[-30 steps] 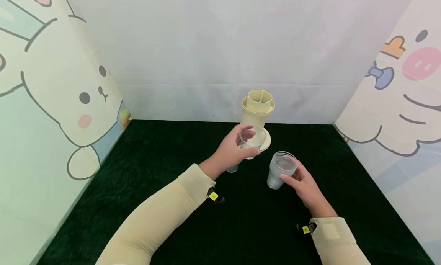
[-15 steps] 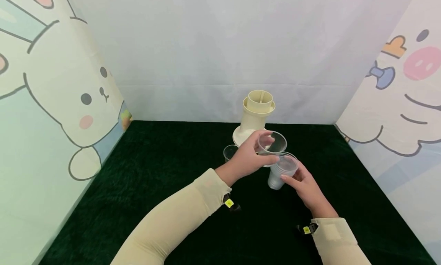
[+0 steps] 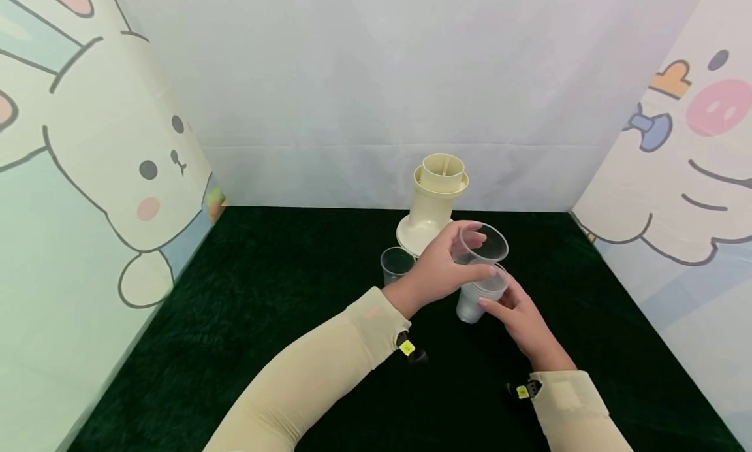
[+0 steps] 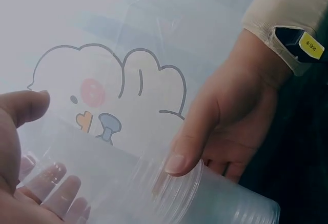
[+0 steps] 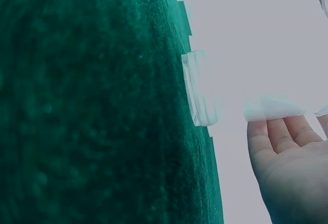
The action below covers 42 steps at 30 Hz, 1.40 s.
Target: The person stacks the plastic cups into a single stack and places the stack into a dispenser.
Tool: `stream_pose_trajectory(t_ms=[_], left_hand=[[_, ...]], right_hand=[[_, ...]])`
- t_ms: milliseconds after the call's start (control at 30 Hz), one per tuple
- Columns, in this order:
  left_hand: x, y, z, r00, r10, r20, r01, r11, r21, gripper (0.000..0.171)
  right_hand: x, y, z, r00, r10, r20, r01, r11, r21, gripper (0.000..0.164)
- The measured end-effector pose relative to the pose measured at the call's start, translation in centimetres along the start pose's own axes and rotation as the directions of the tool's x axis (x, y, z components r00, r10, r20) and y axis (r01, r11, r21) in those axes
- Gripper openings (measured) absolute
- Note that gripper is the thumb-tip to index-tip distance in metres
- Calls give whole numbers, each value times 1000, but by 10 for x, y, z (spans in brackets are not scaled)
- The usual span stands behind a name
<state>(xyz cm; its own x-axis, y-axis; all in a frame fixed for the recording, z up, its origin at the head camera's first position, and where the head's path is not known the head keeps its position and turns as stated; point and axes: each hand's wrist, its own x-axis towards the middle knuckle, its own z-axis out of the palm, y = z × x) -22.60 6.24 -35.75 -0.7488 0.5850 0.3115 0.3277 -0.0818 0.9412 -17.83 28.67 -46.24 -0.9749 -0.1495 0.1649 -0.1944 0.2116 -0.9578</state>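
My left hand holds one clear plastic cup by its side, thumb in front and fingers behind. That cup is right above the mouth of a stack of clear plastic cups. The stack leans slightly in my right hand, gripped between thumb and fingers. In the left wrist view the single cup lines up with the rims of the stack; how deep it reaches inside cannot be told. The right wrist view is washed out, showing my right hand's fingers against pale plastic.
Another clear cup stands on the dark green cloth, left of my left hand. Behind it rises a cream tube-shaped stand with a round base. White cloth walls with cartoon prints enclose the table.
My left hand has carried its cup rightward, from in front of the cream stand to over the stack. The standing cup has come into fuller view. My right hand has stayed nearly still.
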Motion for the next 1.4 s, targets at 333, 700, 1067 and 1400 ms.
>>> stream_pose_trajectory(t_ms=[333,700,1067,1400], left_hand=[[9,-6,11,999,7,39,-5,998,-70,66],[13,-15,23,999,-35,-8,34,990,-140,66],[21,-19,29,997,-67,-28,64,992,-113,66],[20,-30,26,993,-110,-45,110,994,10,70]], right_hand=[[0,0,-1,1000,20,-7,-20,1000,1,63],[0,-2,3,998,61,-15,-61,998,-2,63],[0,-3,1,998,56,-14,-56,998,-10,57],[0,-2,1,997,69,-16,-70,997,-25,59]])
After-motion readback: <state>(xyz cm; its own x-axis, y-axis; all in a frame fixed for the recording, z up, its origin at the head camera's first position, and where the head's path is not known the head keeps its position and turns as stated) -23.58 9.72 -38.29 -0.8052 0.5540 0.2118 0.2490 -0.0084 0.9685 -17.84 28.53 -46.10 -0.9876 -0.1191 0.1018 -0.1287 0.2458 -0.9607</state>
